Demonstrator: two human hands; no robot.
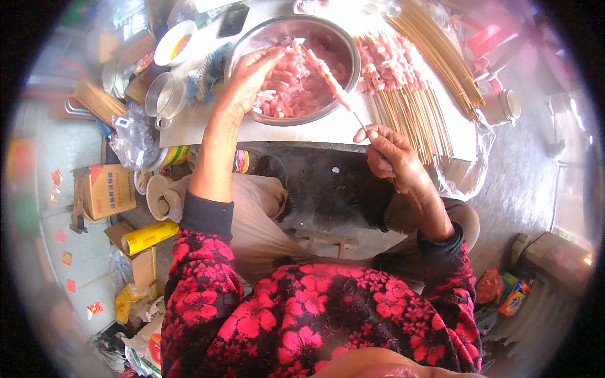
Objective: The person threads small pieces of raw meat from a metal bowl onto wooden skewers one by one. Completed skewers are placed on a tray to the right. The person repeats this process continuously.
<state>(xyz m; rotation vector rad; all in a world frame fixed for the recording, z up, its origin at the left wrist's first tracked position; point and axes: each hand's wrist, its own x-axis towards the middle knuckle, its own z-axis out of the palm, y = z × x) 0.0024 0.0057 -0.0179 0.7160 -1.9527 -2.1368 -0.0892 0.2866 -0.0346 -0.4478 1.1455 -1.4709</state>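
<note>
My right hand (392, 156) grips the bare lower end of a bamboo skewer (358, 119). Pieces of raw pink meat (326, 75) are threaded along its upper part, which slants over a steel bowl (309, 122). Cut raw meat (288, 97) lies heaped in that bowl. My left hand (253, 75) reaches over the bowl's left side, its fingertips close to the skewer's top; whether they pinch a piece cannot be made out. Right of the bowl, several loaded meat skewers (392, 61) lie side by side, their bare sticks towards me.
Bundles of bare bamboo skewers (439, 61) lie at the table's right. On the left are a white bowl (176, 43), a clear plastic cup (165, 97), a blue cloth (208, 71) and a phone (234, 21). A cardboard box (111, 191) and a yellow roll (151, 237) sit lower left.
</note>
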